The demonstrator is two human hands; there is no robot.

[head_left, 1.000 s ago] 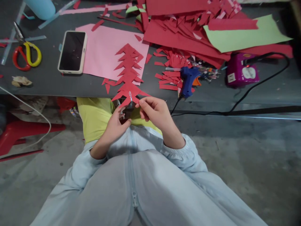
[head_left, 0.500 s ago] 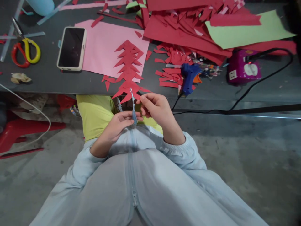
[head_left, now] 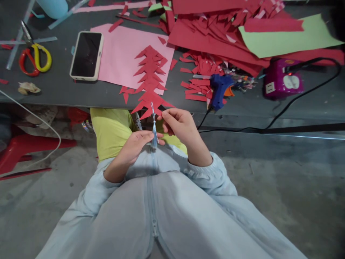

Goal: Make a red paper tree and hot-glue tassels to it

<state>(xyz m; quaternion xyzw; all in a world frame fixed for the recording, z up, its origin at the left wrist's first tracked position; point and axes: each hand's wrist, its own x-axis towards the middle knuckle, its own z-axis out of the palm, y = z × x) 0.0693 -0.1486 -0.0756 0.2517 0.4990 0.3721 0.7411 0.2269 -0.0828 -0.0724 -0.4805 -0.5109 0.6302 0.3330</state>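
Note:
A layered red paper cutout (head_left: 149, 80) with pointed, tree-like edges lies partly on pink paper, its bottom end jutting past the table edge. Over that end rests the cord loop of a light blue tassel (head_left: 154, 140). My left hand (head_left: 136, 144) pinches the tassel between thumb and fingers, its strands hanging below the thumb. My right hand (head_left: 180, 125) is closed, thumb and index finger pinching a lower right tip of the red cutout. Its other fingers are curled and partly hidden.
A phone (head_left: 86, 55) and scissors (head_left: 34, 57) lie on the left. To the right are a blue glue gun (head_left: 219, 90), red paper strips (head_left: 196, 81) and a purple power box (head_left: 283, 80) with a black cable. Red and green paper (head_left: 289, 37) is piled behind.
My left thumb has moved up the tassel, and more of its strands now show below. The right hand keeps its pinch on the paper tip. The whole view has shifted slightly.

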